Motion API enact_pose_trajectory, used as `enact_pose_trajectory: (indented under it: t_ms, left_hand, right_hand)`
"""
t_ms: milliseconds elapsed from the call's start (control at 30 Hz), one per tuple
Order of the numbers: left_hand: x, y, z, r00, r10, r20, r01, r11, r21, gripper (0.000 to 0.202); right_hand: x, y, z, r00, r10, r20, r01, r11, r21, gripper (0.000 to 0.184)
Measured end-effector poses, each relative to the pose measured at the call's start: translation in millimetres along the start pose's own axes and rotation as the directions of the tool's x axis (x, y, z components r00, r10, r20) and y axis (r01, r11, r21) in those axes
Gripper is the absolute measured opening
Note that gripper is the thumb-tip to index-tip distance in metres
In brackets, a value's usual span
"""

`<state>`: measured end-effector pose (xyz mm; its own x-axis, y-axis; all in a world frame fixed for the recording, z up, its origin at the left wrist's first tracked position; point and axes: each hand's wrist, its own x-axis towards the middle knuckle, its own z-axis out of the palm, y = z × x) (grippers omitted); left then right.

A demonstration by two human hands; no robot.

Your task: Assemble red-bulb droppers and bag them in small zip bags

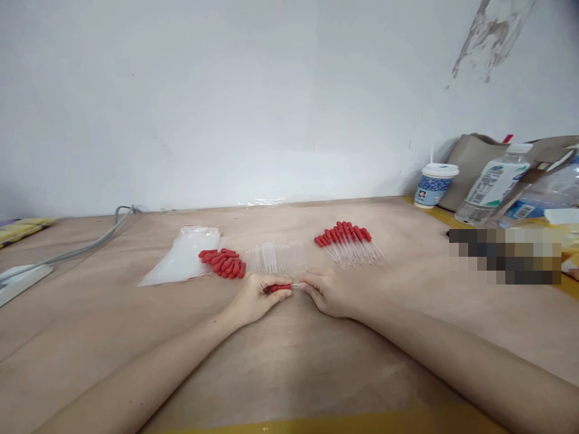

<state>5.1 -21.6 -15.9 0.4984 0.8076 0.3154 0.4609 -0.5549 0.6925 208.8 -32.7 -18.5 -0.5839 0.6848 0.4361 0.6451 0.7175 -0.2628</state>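
Note:
My left hand [257, 295] pinches a red rubber bulb [279, 288] low over the wooden table [280, 361]. My right hand [328, 291] pinches a thin clear tube [296, 285] that meets the bulb's open end. Just beyond my left hand lies a heap of loose red bulbs [224, 263]. A row of bare clear tubes [275, 258] lies behind both hands. Farther right sits a fan of finished droppers [350, 243], red bulbs on clear tubes.
A clear plastic bag [183, 262] lies left of the bulbs. A grey cable [90, 244] and white power strip [20, 280] sit at far left. At back right stand a paper cup [435, 184], plastic bottles [493, 184] and a beige bag [474, 158]. A white wall is behind.

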Motion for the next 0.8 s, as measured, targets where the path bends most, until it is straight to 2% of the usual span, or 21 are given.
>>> enact_pose_trajectory:
  t_ms: [133, 267, 367, 433, 533, 600, 667, 733, 800]
  left_hand:
    - [0.8, 2.2, -0.2, 1.0, -0.02, 0.003, 0.02, 1.0, -0.014, 0.024]
    - [1.0, 3.2, -2.0, 0.999, -0.042, -0.017, 0.041, 0.999, -0.024, 0.029]
    - [1.6, -3.1, -2.6, 0.992, -0.094, -0.088, 0.092, 0.995, -0.027, 0.041]
    - [2.5, -8.0, -2.4, 0.988, -0.114, -0.105, 0.11, 0.993, -0.045, 0.042]
    - [3.8, -10.5, -2.5, 0.994, -0.093, -0.063, 0.091, 0.995, -0.043, 0.035]
    - [4.0, -8.4, -3.3, 0.997, -0.075, -0.034, 0.075, 0.997, -0.021, 0.03]
    - [3.6, -4.8, -4.6, 0.997, -0.07, -0.018, 0.07, 0.998, 0.003, 0.027]
    - [2.8, -1.4, -5.9, 0.997, -0.072, -0.011, 0.073, 0.997, 0.021, 0.025]
    - [2.1, 0.8, -7.0, 0.998, -0.069, -0.006, 0.069, 0.997, 0.03, 0.024]
  right_hand:
    - [1.3, -1.6, -2.3, 0.999, 0.017, 0.05, -0.018, 1.0, 0.015, 0.026]
    - [1.7, -3.3, -13.1, 0.999, 0.032, 0.032, -0.03, 0.998, -0.053, 0.023]
    - [5.4, 6.7, -28.1, 0.984, 0.178, -0.016, -0.179, 0.983, -0.035, 0.022]
    - [10.2, 21.1, -39.6, 0.933, 0.356, -0.063, -0.356, 0.934, -0.001, 0.024]
    - [18.8, 47.1, -52.8, 0.786, 0.601, -0.146, -0.611, 0.791, -0.032, 0.028]
    - [23.9, 61.2, -55.2, 0.721, 0.669, -0.182, -0.689, 0.721, -0.076, 0.03]
    - [27.3, 69.9, -52.0, 0.676, 0.712, -0.193, -0.735, 0.669, -0.108, 0.031]
    - [28.6, 73.9, -45.5, 0.643, 0.741, -0.193, -0.765, 0.629, -0.138, 0.031]
    - [28.0, 75.4, -39.4, 0.631, 0.75, -0.199, -0.776, 0.607, -0.173, 0.029]
